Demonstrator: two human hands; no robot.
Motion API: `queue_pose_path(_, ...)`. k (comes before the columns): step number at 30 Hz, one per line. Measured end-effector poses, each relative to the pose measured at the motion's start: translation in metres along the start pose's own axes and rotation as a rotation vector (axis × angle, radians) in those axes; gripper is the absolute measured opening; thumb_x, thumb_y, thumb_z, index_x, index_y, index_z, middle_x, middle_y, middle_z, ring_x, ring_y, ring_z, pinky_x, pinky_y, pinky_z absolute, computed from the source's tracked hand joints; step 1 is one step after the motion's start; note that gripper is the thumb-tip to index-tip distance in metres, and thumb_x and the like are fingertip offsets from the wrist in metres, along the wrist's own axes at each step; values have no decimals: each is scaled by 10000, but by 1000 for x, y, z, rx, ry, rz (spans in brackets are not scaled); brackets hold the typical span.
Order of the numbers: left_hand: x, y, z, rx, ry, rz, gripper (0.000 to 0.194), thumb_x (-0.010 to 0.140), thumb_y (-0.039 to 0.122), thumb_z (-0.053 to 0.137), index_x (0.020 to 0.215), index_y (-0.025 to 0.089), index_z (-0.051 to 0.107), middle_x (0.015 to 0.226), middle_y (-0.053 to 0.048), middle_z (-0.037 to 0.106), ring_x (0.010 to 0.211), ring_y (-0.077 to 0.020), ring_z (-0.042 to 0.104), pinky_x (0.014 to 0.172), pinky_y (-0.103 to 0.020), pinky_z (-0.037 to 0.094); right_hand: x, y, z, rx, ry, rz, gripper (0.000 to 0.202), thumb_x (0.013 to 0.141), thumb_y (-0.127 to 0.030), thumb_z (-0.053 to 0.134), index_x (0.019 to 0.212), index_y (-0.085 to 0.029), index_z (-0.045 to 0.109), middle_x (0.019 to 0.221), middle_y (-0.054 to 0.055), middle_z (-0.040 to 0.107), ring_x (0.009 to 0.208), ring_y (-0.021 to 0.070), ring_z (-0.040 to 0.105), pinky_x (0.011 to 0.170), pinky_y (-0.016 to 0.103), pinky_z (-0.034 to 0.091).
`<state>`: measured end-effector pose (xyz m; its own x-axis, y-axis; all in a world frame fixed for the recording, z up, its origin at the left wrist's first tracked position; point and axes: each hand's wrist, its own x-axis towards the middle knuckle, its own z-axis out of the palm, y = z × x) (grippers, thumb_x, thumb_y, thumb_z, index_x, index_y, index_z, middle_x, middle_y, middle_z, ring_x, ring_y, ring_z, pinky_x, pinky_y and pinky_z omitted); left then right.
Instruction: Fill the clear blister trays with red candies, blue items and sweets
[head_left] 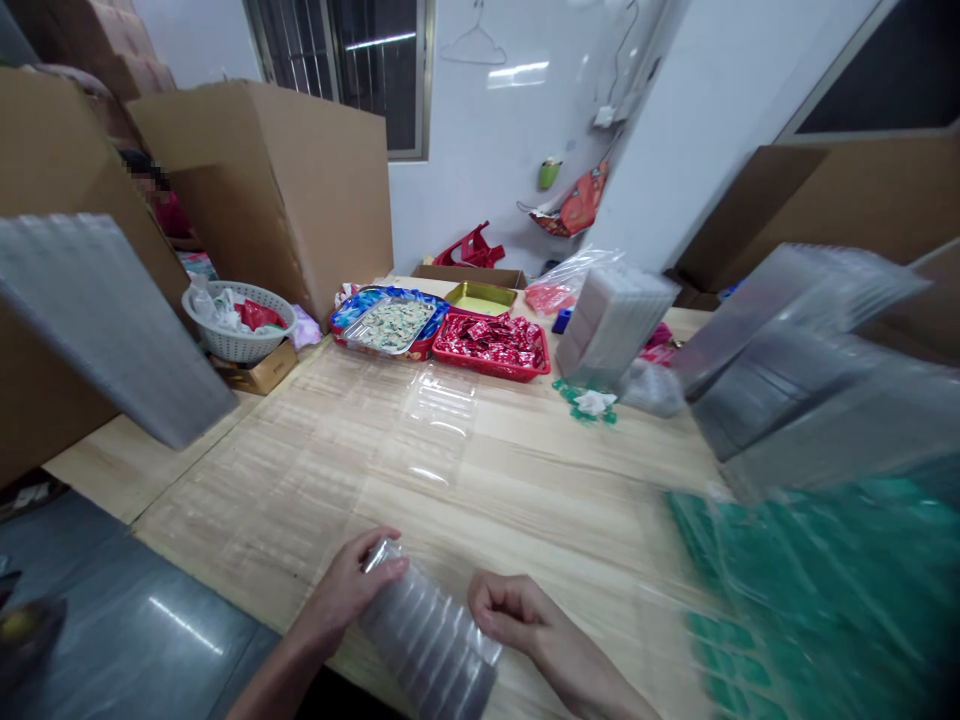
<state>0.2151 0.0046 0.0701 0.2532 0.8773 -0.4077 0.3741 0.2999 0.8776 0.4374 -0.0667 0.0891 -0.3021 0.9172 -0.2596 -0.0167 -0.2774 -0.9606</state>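
Near the table's front edge, a stack of transparent plastic blister trays (431,640) stands tilted between my hands. My left hand (352,580) is closed around the stack's upper left end, thumb on top. At its right edge, the curled fingers of my right hand (517,615) pinch a tray edge; whether that is one tray or several cannot be made out. Flat on the wood ahead lie transparent trays (442,410), spread out in rows and hard to see against the table (525,510).
At the back are a red basket of small red packets (491,345) and a metal tray of pale packets (394,325). Tall stacks of plastic trays stand left (112,330) and right (611,320). Green trays (840,590) fill the right side. A white basket (240,335) sits left.
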Motion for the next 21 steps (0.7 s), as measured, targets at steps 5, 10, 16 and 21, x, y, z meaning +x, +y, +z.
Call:
queue_pose_path(5, 4, 10, 5, -3, -12, 28, 632, 670, 416, 627, 1230, 130, 565, 1317, -136, 553, 1240, -304, 465, 1059, -401, 325, 3, 2, -20, -41, 216, -62, 334, 783, -466, 579, 637, -180, 490, 637, -27, 434, 652, 133, 389, 626, 267, 309)
queue_pose_path(10, 5, 16, 5, 72, -24, 38, 556, 679, 472, 616, 1131, 148, 636, 1213, -126, 631, 1180, -329, 511, 1003, -410, 383, 6, 21, -68, -76, 427, 13, 330, 715, -482, 584, 611, -175, 526, 611, -8, 489, 621, 151, 446, 620, 289, 355)
queue_pose_path(16, 5, 14, 5, 147, -28, 48, 470, 710, 516, 584, 1023, 174, 663, 1031, -82, 694, 1030, -305, 585, 876, -370, 452, 1, 21, -67, -428, 725, -201, 317, 736, -508, 612, 715, -192, 608, 810, 63, 576, 817, 228, 534, 748, 348, 406)
queue_pose_path(21, 6, 15, 6, 150, -31, 64, 477, 697, 517, 587, 1011, 166, 664, 940, -72, 701, 943, -286, 606, 822, -352, 462, -8, 9, -6, -162, 125, -176, 309, 764, -489, 648, 708, -185, 657, 858, 44, 603, 827, 189, 551, 780, 320, 398)
